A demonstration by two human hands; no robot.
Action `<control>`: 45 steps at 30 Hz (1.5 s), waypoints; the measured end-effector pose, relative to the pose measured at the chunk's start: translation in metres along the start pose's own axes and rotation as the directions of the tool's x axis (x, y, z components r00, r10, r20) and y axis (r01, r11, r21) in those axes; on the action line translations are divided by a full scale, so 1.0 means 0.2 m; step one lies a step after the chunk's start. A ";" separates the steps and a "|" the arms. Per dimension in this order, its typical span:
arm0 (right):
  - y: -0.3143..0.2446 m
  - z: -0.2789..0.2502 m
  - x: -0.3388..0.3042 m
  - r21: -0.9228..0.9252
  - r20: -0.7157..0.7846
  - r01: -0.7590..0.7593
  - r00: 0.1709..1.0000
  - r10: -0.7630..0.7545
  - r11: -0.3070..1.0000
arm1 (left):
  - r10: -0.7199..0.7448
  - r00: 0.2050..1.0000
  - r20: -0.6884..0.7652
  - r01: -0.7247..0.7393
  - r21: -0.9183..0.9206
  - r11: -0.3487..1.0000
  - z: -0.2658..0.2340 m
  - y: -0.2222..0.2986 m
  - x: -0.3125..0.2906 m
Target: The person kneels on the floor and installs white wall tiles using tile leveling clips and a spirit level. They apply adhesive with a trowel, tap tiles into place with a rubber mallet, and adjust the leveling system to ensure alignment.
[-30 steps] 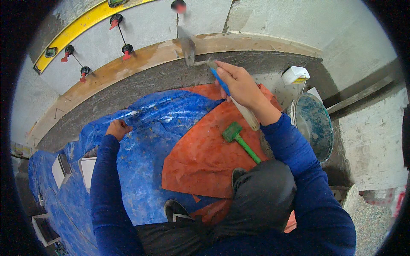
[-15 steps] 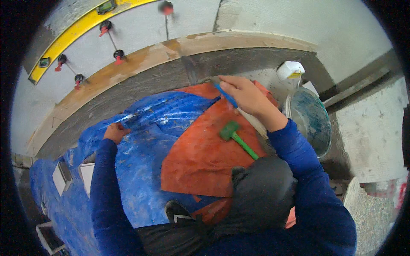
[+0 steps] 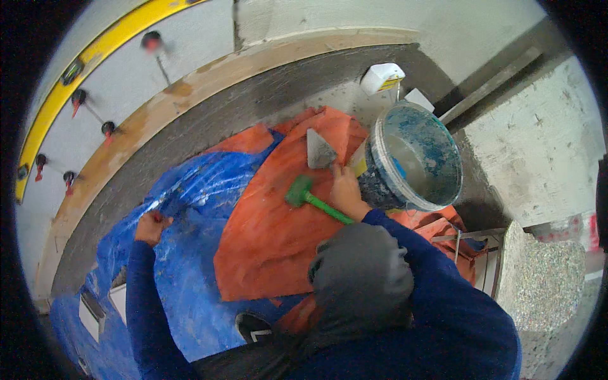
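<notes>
My right hand (image 3: pixel 347 192) is closed at the heel of a pointing trowel (image 3: pixel 320 151) with a grey, pointed blade, over the orange tarp (image 3: pixel 253 253). The trowel's handle is hidden by the hand. Just left of it lies a mallet (image 3: pixel 299 191) with a green head and green handle. My left hand (image 3: pixel 152 228) is over the blue tarp (image 3: pixel 196 278), fingers curled, with a small reddish spot at them; what they hold, if anything, is unclear. Right of my right hand stands a bucket (image 3: pixel 380 158), tilted in view, with cloudy liquid and a blue piece (image 3: pixel 398 168) inside.
A curved wooden strip (image 3: pixel 209 73) runs along the wall base. Above it are a yellow spirit level (image 3: pixel 107 50) and several black-and-red clamp-like fittings (image 3: pixel 109 130). A white container (image 3: pixel 382 78) stands behind the bucket. White-edged pieces (image 3: pixel 92 316) lie at left; a speckled slab (image 3: pixel 544 278) is at right.
My right hand has come down from near the wall, letting go of a blue-handled tool, and is now at the trowel. A blue piece shows in the bucket. The view has turned right.
</notes>
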State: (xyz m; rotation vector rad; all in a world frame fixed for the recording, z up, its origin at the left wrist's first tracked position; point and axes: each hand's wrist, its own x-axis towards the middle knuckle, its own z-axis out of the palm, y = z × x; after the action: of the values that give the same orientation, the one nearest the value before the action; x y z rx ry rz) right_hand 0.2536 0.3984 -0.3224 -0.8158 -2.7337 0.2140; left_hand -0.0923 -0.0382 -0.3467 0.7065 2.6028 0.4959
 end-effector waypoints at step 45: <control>0.82 -0.80 0.11 0.643 0.430 -0.581 0.813 0.392 0.500 | -0.122 0.991 0.063 0.118 0.062 0.991 0.06 0.12 0.10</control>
State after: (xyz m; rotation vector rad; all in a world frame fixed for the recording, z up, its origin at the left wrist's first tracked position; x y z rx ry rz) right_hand 0.3690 0.5577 -0.2015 -1.3076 -2.1126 1.5477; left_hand -0.0923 -0.0048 -0.3516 0.5699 2.5872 0.3560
